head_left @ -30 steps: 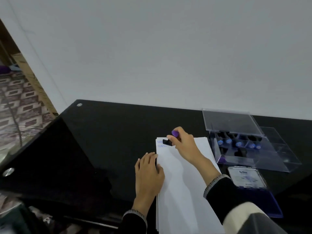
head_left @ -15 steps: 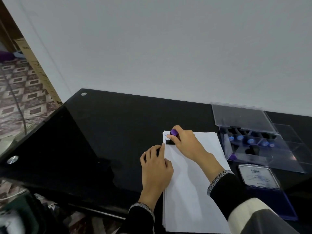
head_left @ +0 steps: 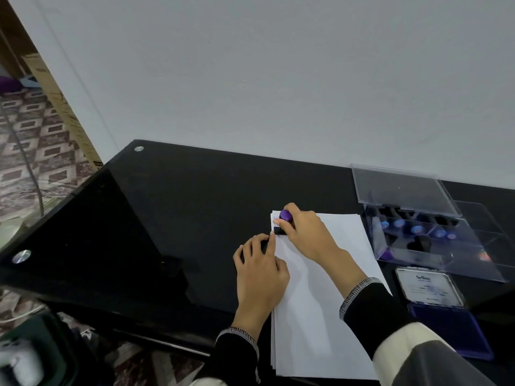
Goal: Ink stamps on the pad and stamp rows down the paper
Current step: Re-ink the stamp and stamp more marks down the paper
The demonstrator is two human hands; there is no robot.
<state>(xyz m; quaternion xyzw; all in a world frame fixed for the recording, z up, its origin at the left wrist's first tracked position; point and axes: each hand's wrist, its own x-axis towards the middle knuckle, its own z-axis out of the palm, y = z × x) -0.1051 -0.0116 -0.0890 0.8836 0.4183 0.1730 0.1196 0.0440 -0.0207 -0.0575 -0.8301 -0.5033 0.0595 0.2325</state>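
Glossy black glass desk (head_left: pixel 172 207), centre frame: right hand (head_left: pixel 305 232) pinches purple-knobbed black stamp (head_left: pixel 284 222) onto white paper stack (head_left: pixel 320 324), left hand (head_left: pixel 260 271) fingers loosely curled, steadying its edge.

I'm at what looks like a home desk: a glossy black glass table (head_left: pixel 167 218) against a plain grey wall (head_left: pixel 278 79), with a patterned carpet (head_left: pixel 30 140) on the floor to my left.

The right hand (head_left: pixel 305 232) covers most of the stamp (head_left: pixel 284 222) at the paper's (head_left: pixel 320 316) far left corner. The prints there are too small to read. The ink pad (head_left: pixel 451 330) label is blurred.
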